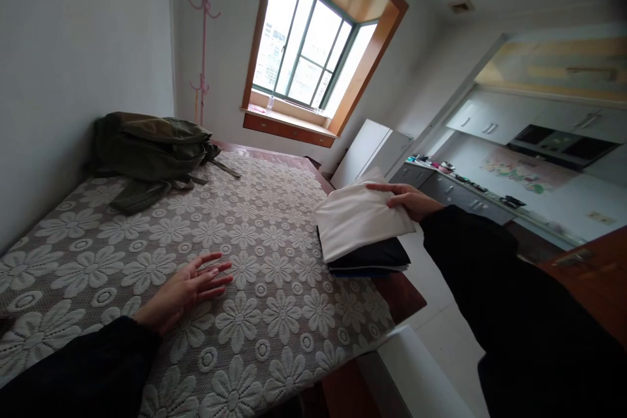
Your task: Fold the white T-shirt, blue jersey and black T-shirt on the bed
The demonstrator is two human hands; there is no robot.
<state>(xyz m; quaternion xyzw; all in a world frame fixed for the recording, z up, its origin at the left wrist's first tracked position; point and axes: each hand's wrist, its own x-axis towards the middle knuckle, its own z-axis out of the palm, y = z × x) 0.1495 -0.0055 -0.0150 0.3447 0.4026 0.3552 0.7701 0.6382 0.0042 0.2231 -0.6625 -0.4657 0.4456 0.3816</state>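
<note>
My right hand [406, 201] grips the upper right part of a folded white cloth [360, 219], its thumb and fingers on the fabric. That cloth lies over a stack of dark folded cloths [375, 253] near the table's right edge. The dark stack shows beneath the white one, along its front. Over the flower-patterned tablecloth [277, 268], at left of centre, my left hand [189, 289] is held with its fingers apart and nothing in it.
A dark green backpack [147, 147] lies at the table's back left, its straps on the tablecloth. A pink coat stand [204, 39] is behind. A white fridge [367, 150] and kitchen counter [470, 199] stand beyond on the right.
</note>
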